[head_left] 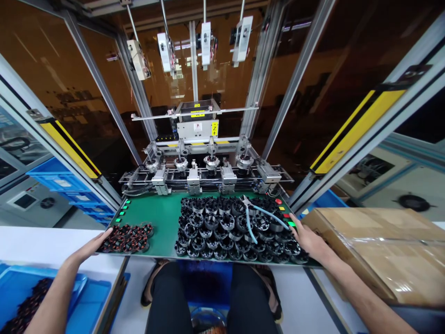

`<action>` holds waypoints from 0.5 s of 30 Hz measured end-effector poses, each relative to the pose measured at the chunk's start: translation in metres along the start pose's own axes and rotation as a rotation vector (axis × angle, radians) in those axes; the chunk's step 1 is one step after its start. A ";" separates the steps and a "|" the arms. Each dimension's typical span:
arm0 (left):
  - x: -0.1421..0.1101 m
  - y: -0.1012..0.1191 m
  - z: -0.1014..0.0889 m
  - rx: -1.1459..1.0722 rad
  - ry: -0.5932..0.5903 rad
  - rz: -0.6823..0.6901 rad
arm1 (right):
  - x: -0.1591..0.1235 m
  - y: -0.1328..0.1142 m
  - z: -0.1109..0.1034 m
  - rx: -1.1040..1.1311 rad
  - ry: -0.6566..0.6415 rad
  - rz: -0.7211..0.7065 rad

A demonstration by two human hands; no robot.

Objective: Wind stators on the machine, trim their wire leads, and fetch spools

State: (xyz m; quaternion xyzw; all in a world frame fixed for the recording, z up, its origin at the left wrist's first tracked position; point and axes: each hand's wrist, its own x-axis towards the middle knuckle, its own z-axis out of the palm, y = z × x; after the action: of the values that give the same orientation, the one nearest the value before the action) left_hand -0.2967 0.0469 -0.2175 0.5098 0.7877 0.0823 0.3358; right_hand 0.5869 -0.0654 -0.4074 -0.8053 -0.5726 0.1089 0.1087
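Observation:
My left hand (93, 246) lies flat with fingers stretched out at the left edge of the green work surface (163, 218), touching a small cluster of copper-wound stators (128, 232). At the surface's right edge my right hand (308, 239) rests open, fingertips by the green and red buttons (288, 219) and against a large pile of black unwound stator cores (229, 227). A pair of cutters with light-blue handles (259, 215) lies on top of that pile. Neither hand holds anything.
Behind the green surface a winding machine (205, 169) has several spindle stations inside a glass enclosure. A cardboard box (382, 250) sits at right, a blue bin with wound stators (28, 301) at lower left. My knees (208, 297) are under the bench.

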 end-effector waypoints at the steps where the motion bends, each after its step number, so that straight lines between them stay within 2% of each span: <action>1: -0.001 0.001 -0.001 -0.020 -0.012 -0.013 | -0.001 -0.001 -0.001 0.002 0.006 -0.001; 9: -0.006 0.006 -0.001 -0.084 -0.043 -0.053 | -0.005 -0.005 0.000 -0.014 0.034 0.016; 15: 0.001 -0.002 -0.001 -0.056 -0.033 -0.032 | -0.005 -0.007 -0.006 0.006 0.008 0.017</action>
State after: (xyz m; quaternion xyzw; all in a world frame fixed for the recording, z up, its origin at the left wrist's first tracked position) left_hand -0.2996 0.0467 -0.2180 0.4888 0.7876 0.0907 0.3640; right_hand 0.5804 -0.0686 -0.3996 -0.8102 -0.5650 0.1081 0.1124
